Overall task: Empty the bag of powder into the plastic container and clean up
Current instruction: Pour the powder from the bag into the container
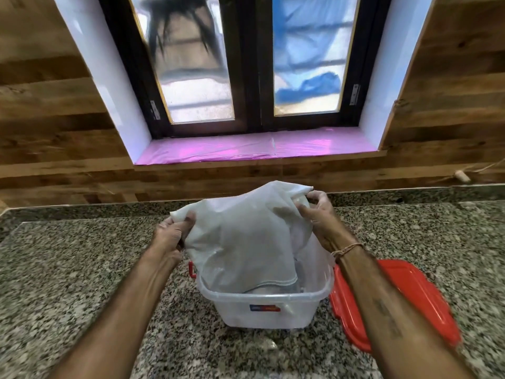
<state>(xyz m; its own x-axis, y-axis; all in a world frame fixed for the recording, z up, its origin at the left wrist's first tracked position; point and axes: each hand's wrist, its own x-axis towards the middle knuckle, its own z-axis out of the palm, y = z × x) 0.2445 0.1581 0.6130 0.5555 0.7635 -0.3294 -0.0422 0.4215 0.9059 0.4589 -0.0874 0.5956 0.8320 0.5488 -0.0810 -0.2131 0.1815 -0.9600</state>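
Note:
A translucent white plastic bag (240,242) hangs upside down, its open mouth down inside the clear plastic container (265,310) on the granite counter. My left hand (172,232) grips the bag's upper left corner. My right hand (314,214) pinches its upper right corner, slightly higher and farther back. The bag looks slack and mostly flat. Whitish powder lines the container's lower walls, though the bag hides most of the inside. A red latch (192,269) shows on the container's left side.
The container's red lid (396,302) lies flat on the counter right of the container, under my right forearm. The speckled granite counter (68,269) runs to a wooden wall with a window and a pink sill (259,146).

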